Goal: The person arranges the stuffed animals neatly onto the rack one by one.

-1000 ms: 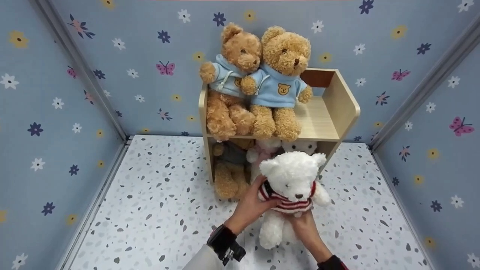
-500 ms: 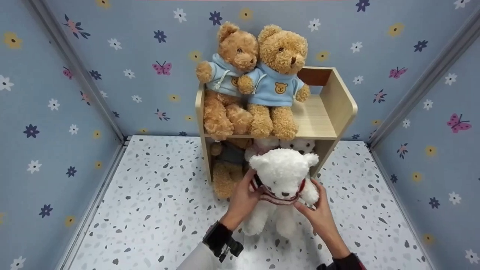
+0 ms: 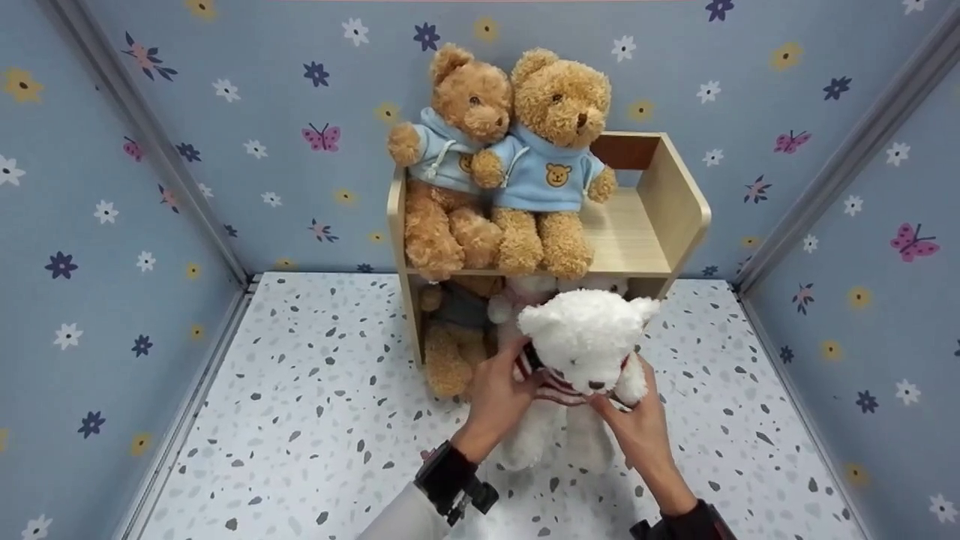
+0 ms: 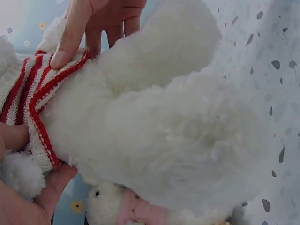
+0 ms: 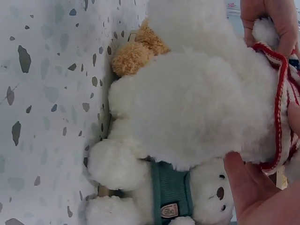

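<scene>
A white teddy bear [image 3: 585, 326] in a red-and-white striped knit sweater [image 4: 42, 91] is held upright in front of the shelf's lower level, facing the camera. My left hand [image 3: 496, 394] grips one side of its body, with the thumb over the sweater front. On the other side my right hand [image 3: 637, 427] grips the bear under its arm, thumb near the sweater hem. Both wrist views show the fluffy legs [image 4: 187, 136] hanging below the red-edged hem. Parts of the fingers are hidden behind the bear.
Two brown bears in blue hoodies [image 3: 454, 161] sit on the upper level of a wooden shelf [image 3: 679, 199]. Below are a brown bear in a grey top [image 3: 457, 330], a white plush in pink [image 4: 140, 208] and a white bear in green [image 5: 173, 192]. Patterned walls surround the speckled floor [image 3: 315, 390].
The right hand has moved from beneath the white bear to its side. The bear shifted left, then back right, and its legs now hang straighter.
</scene>
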A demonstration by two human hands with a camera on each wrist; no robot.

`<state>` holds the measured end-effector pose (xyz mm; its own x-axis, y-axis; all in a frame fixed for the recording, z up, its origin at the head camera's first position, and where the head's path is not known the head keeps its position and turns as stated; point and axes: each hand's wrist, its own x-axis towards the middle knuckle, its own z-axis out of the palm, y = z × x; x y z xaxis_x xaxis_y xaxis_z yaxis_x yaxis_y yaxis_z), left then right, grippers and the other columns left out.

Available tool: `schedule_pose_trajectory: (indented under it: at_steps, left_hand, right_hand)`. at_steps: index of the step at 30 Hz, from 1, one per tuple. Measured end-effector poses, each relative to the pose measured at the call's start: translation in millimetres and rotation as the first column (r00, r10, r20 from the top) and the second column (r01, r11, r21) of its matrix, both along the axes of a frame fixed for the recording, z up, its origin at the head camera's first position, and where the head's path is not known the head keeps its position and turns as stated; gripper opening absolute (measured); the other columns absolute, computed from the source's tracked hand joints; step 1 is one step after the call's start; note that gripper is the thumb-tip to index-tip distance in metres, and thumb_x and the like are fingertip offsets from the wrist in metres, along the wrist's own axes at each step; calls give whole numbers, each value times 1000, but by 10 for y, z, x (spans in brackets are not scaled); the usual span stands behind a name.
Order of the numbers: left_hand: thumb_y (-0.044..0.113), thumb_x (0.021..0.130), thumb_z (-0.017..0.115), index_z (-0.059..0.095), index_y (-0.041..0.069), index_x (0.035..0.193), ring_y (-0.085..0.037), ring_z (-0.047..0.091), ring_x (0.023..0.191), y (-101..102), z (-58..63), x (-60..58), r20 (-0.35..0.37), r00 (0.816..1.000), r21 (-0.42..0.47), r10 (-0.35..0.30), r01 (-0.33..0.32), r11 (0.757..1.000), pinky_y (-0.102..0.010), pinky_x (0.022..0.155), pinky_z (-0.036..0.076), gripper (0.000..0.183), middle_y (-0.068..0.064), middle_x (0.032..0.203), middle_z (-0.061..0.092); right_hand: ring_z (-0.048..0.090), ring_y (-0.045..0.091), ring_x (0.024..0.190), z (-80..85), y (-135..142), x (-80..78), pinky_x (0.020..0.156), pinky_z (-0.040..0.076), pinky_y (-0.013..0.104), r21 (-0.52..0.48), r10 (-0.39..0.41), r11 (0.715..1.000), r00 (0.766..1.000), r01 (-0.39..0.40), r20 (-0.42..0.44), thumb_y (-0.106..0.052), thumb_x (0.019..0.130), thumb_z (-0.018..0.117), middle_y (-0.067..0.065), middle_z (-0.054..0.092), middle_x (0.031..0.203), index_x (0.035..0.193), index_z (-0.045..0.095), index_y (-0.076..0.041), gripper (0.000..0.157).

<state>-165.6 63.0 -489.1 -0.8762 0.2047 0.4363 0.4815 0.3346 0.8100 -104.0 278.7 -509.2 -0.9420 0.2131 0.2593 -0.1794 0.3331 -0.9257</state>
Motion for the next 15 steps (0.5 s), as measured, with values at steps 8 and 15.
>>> schedule_pose_trajectory:
  at_steps: [8, 15]
  left_hand:
    - [12, 90, 78, 60, 10, 139, -20, 71, 77, 153, 136, -26, -6, 999, 37, -48, 49, 998, -30, 64, 55, 52, -10, 101, 76]
    - [15, 95, 75, 53, 3, 143, -19, 67, 99, 298, 399, -12, -95, 985, 61, -144, 150, 987, -30, 81, 56, 55, -11, 120, 68]
  right_hand:
    - [57, 6, 120, 202, 58, -4, 90, 48, 19, 93, -144, 985, 990, 143, 6, -12, 90, 82, 6, 63, 137, 150, 48, -11, 69]
    - [59, 0, 115, 490, 165, 9, 89, 48, 16, 130, -223, 963, 967, 238, -120, -3, 87, 82, 10, 66, 132, 146, 51, -4, 66]
